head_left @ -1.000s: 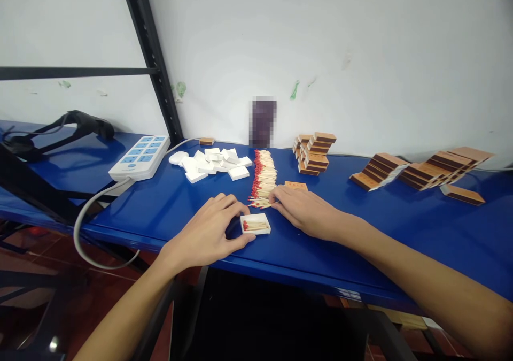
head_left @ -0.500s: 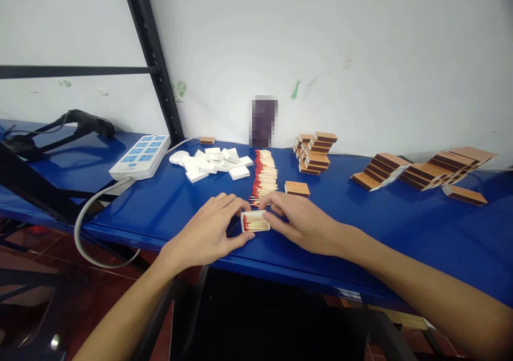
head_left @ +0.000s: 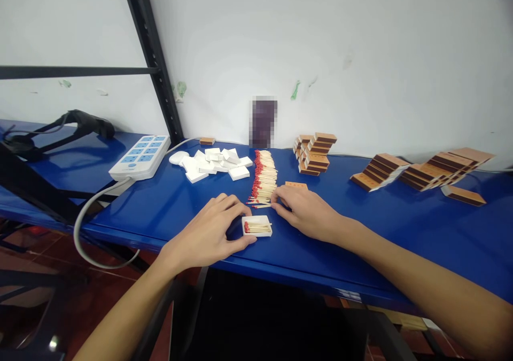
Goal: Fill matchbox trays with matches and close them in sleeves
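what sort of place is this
Probably a workshop or storeroom workbench: a blue metal-looking worktop, a black slotted post and a multi-socket power strip, with loose matches laid out.

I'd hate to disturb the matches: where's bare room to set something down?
Bare table lies between the right forearm and rightmost box stacks, and between the power strip, white trays and left hand. It's crowded between the left hand and right hand, where the open tray and nearest matches lie.

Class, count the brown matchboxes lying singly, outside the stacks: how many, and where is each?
3: one matchbox by the wall, behind the white boxes; a second matchbox partly hidden beyond the right hand; a third matchbox before the rightmost stack. Others may be hidden.
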Available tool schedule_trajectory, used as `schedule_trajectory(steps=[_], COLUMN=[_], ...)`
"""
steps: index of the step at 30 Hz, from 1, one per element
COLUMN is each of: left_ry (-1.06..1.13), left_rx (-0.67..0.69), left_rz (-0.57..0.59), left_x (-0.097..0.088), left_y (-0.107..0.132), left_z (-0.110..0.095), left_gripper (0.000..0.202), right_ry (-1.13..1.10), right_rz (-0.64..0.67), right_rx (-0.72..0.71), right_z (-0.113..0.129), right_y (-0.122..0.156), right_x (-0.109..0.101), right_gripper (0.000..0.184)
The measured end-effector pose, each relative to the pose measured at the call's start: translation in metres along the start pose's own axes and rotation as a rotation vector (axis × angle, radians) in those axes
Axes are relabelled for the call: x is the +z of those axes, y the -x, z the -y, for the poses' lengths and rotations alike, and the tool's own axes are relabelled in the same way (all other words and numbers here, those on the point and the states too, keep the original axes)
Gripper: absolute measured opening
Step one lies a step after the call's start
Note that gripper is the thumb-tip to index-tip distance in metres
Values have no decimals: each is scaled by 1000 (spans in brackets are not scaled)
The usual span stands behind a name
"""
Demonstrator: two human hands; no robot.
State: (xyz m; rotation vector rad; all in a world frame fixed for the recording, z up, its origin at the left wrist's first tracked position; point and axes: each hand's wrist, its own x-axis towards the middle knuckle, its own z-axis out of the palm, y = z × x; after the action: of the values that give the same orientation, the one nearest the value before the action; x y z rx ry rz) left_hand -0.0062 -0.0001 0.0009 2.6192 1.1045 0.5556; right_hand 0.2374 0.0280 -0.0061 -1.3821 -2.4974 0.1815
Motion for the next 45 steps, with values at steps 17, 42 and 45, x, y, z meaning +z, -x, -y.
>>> schedule_trajectory(steps=[17, 42, 45], left_ry=[11, -11, -25], left_rx=[10, -6, -25], left_rz=[2, 19, 17], left_x=[0, 0, 0], left_y=[0, -1, -1], left_z=[0, 0, 0], left_gripper=[28, 29, 31], right_ry=[-127, 26, -36], right_rz=[112, 120, 129], right_rx=[47, -31, -8], right_z=[-6, 6, 7], right_y=[5, 4, 5], right_x=[-7, -8, -9], right_gripper=[19, 16, 13])
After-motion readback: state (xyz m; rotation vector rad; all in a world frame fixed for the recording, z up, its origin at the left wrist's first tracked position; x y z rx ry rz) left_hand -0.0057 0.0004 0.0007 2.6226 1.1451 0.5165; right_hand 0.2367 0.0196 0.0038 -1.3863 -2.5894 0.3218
